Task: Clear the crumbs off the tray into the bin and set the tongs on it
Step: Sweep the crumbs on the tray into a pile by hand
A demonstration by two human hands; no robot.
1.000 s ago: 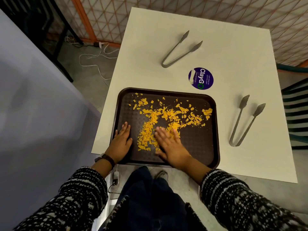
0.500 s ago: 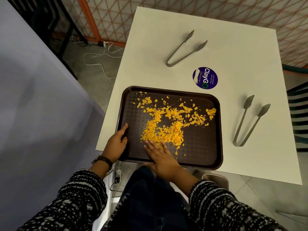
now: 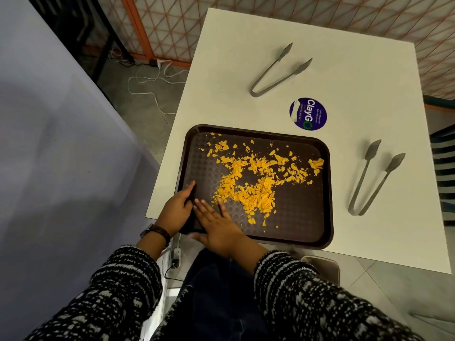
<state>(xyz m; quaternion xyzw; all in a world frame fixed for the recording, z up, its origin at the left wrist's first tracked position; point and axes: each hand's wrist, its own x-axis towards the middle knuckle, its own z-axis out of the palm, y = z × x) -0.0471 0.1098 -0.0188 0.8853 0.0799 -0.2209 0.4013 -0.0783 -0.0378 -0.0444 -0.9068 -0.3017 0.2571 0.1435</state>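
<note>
Dim, wide-angle warp, blurred edges

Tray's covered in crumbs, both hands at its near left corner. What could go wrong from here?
The crumbs lie loose, some near the tray's right rim; tilting could spill them onto the table.
The bin shows only partly below the table's near edge, right of the left hand and right hand; crumbs may miss it.
Sliding the tray right could knock the tongs beside it.

Single head view, steeply downward, close above tray (image 3: 303, 218) on table (image 3: 344, 57).
</note>
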